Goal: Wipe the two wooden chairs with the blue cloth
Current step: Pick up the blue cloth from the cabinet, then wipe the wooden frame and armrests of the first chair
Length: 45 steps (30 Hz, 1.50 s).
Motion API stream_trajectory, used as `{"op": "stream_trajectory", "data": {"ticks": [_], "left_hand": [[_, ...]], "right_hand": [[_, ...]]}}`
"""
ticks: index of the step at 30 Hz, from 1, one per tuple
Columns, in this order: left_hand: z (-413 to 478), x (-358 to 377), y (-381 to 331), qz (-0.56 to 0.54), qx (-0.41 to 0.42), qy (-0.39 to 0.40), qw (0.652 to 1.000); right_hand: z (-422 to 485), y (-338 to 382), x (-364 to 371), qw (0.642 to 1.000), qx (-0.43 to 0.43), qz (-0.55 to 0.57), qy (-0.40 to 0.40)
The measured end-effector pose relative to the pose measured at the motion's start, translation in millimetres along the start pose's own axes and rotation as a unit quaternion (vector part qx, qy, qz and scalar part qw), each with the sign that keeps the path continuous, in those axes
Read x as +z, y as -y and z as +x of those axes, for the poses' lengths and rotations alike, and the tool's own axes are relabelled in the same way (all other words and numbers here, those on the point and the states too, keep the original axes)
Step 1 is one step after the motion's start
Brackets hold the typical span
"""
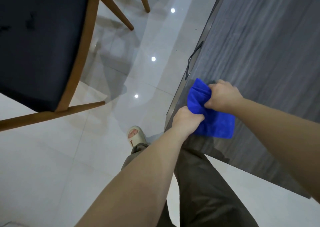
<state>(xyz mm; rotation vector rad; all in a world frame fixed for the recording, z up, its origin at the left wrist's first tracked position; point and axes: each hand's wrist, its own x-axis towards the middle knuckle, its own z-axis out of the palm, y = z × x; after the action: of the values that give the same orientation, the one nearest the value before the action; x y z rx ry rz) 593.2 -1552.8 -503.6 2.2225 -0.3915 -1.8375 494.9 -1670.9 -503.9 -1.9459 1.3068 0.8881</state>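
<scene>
Nearest the lens, two bare forearms reach from the bottom of the frame toward centre right. The grey counter (pixel 259 53) fills the right side; the wooden chair (pixel 81 58) with its dark seat fills the upper left. The blue cloth (pixel 216 124) lies bunched on the counter's near edge. The left hand (pixel 186 119) and right hand (pixel 221 96) both have fingers curled, pinching its folds.

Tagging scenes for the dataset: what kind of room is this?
Probably a home dining area. A wooden chair with a dark padded seat stands on glossy pale floor tiles beside a grey wood-grain table. Both hands grip a blue cloth on the table's edge.
</scene>
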Motion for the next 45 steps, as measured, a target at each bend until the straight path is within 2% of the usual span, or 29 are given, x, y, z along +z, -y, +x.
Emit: {"op": "stream_trajectory", "data": {"ticks": [5,10,15,18,21,23,26,28,30,31,33,35,37,45], "left_hand": [[-22,-51,17,0.054,0.052,0.017,0.997],[-57,-112,23,0.127,0.057,-0.047,0.989],[-94,-184,20,0.171,0.074,-0.079,0.979],[-104,-222,17,0.2,0.109,-0.11,0.968],[-112,-258,18,0.247,0.142,-0.151,0.946],[-116,-281,20,0.263,0.149,-0.164,0.939],[-122,-315,22,0.292,0.172,-0.156,0.928],[-126,-336,22,0.306,0.178,-0.15,0.923],[-131,-353,22,0.317,0.177,-0.145,0.92],[-133,-361,22,0.32,0.177,-0.144,0.92],[-139,-376,19,0.329,0.185,-0.145,0.915],[-143,-391,18,0.337,0.2,-0.157,0.906],[-147,-405,20,0.327,0.208,-0.177,0.905],[-154,-448,47,0.27,0.185,-0.214,0.92]], "right_hand": [[-11,39,-7,0.998,-0.016,0.037,0.049],[-32,100,-28,0.992,-0.057,0.088,0.066],[-50,162,-65,0.985,-0.088,0.127,0.078],[-59,197,-89,0.978,-0.104,0.152,0.093],[-67,228,-107,0.961,-0.105,0.223,0.128],[-74,247,-116,0.951,-0.101,0.265,0.124],[-83,278,-126,0.946,-0.104,0.299,0.073],[-88,301,-132,0.968,-0.136,0.209,0.031],[-91,321,-132,0.984,-0.175,0.013,-0.017],[-94,332,-132,0.977,-0.198,-0.069,-0.043],[-98,356,-134,0.951,-0.246,-0.164,-0.093],[-104,381,-140,0.928,-0.287,-0.21,-0.115],[-109,404,-148,0.913,-0.309,-0.244,-0.104],[-112,459,-163,0.878,-0.303,-0.364,-0.074]]}}
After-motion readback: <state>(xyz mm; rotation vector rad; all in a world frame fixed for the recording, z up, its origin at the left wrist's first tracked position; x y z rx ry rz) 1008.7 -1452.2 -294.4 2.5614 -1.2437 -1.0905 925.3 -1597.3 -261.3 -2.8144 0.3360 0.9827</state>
